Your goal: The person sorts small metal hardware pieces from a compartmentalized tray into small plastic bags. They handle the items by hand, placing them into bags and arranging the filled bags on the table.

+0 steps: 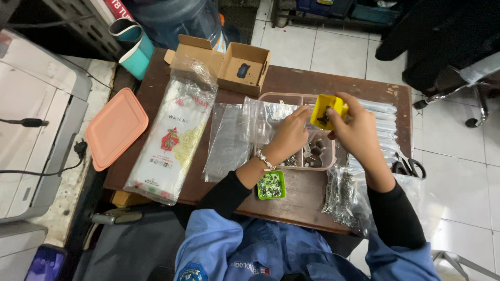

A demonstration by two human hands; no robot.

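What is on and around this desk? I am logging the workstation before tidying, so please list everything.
yellow tray: 1, yellow, held above divided box
divided box: 1, clear pinkish, table centre
green tray: 1, green, near edge, holding small parts
bag of metal parts: 1, clear, right front
pack of plastic bags: 1, clear printed, left
cardboard box: 1, brown, open, back
lid: 1, salmon, left edge
scissors: 1, black handles, right
table: 1, brown
left hand: over divided box, bracelet on wrist
right hand: holding yellow tray
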